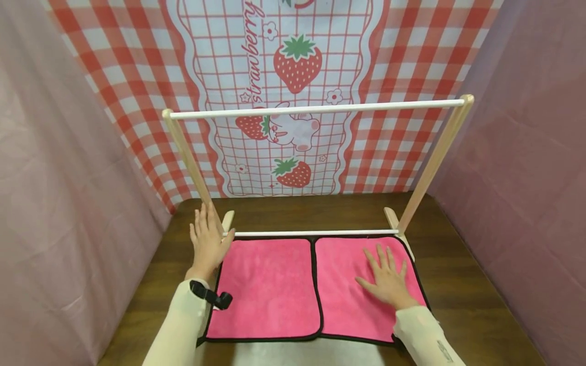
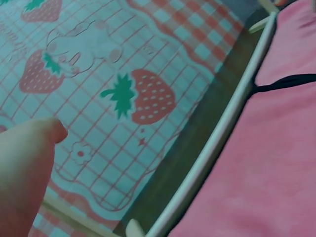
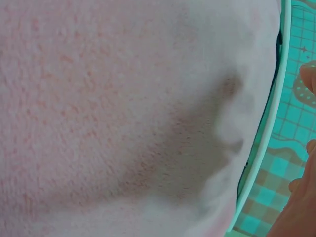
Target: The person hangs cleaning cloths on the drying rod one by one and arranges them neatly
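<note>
Right fingers over pink cloth

Two pink cloths, black-edged with rounded corners, are spread flat side by side. Left cloth is set just right of the left grip; right cloth is overlain by the spread right grip, contact not determinable. Pale wooden rack is stood upright beyond the cloths; its left upright is partly hidden by the left grip, its right one is placed beyond and right of the right grip. White upper rod is held high beyond both grips; white lower rod is run along the cloths' far edges, from left grip's thumb past right grip's fingertips.
</note>
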`<state>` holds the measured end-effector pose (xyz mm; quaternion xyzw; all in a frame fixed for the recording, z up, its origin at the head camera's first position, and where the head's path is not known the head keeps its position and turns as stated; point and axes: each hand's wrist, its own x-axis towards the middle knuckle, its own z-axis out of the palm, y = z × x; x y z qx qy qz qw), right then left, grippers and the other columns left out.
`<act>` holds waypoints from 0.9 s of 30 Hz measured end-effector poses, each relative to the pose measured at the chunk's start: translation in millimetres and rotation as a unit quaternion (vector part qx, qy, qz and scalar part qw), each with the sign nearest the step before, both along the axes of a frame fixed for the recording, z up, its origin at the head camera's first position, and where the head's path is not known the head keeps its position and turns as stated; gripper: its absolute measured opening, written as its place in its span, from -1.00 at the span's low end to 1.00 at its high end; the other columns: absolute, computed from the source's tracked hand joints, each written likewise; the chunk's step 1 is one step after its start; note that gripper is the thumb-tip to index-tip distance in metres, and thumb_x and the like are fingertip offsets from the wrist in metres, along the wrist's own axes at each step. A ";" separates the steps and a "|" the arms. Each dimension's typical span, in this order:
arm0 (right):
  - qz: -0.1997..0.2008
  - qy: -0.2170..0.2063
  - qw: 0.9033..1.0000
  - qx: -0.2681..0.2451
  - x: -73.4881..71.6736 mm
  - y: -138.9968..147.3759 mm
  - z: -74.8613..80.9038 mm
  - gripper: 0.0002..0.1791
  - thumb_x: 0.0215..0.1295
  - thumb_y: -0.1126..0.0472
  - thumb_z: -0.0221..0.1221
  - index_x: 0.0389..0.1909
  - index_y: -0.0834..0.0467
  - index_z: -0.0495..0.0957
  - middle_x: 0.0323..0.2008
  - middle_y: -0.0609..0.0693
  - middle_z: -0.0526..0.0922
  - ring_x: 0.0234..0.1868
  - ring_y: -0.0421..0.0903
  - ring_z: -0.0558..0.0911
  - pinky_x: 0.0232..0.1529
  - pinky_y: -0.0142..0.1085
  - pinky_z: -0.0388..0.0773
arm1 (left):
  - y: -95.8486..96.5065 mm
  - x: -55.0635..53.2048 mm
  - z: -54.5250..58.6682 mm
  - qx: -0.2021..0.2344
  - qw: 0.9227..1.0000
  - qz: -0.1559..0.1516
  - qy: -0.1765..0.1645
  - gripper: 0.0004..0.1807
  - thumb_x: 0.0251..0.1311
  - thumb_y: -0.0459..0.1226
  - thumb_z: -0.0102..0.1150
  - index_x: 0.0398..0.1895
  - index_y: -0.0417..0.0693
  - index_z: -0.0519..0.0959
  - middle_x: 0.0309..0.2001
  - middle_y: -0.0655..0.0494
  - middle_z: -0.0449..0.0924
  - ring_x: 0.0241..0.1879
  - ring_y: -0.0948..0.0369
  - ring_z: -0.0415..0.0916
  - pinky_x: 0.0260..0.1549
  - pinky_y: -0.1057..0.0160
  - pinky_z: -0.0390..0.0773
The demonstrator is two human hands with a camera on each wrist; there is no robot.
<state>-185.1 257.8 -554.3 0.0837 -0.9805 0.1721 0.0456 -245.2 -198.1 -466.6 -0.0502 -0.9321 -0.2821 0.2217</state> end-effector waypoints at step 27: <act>-0.007 -0.090 0.996 -0.024 -28.9 10.0 -37.6 0.10 0.16 -0.47 0.13 0.52 0.16 0.10 0.50 0.42 -0.14 0.46 0.48 -0.22 0.20 0.57 -0.41 | -19.6 -62.5 72.3 0.354 0.930 -0.024 0.100 -0.07 0.21 -0.55 0.17 0.56 -0.28 -0.14 0.43 -0.28 0.10 0.40 -0.13 0.14 0.42 0.10 0.16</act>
